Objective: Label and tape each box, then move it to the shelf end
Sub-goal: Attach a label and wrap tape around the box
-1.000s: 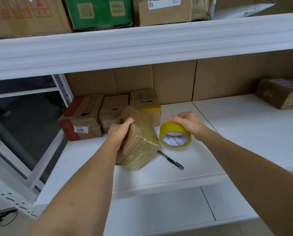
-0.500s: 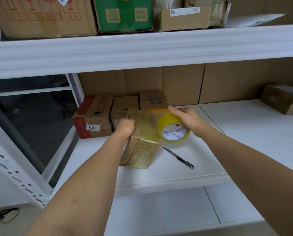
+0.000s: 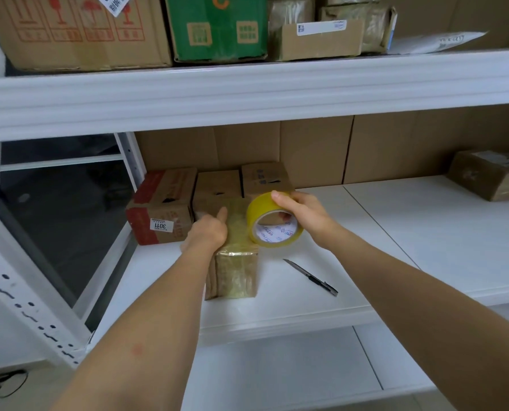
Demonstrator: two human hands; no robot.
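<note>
Now left hand (image 3: 207, 232) presses the taped box (image 3: 235, 262) with thumb out; right hand (image 3: 303, 215) grips tape roll (image 3: 272, 223)

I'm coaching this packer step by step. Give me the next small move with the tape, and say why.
Probably draw the tape roll across the top of the tape-wrapped box. The right hand grips the roll right at the box's upper edge, while the left hand presses on the top, thumb up, steadying it. The utility knife lies untouched on the shelf beside the box, so cutting likely comes after.
</note>
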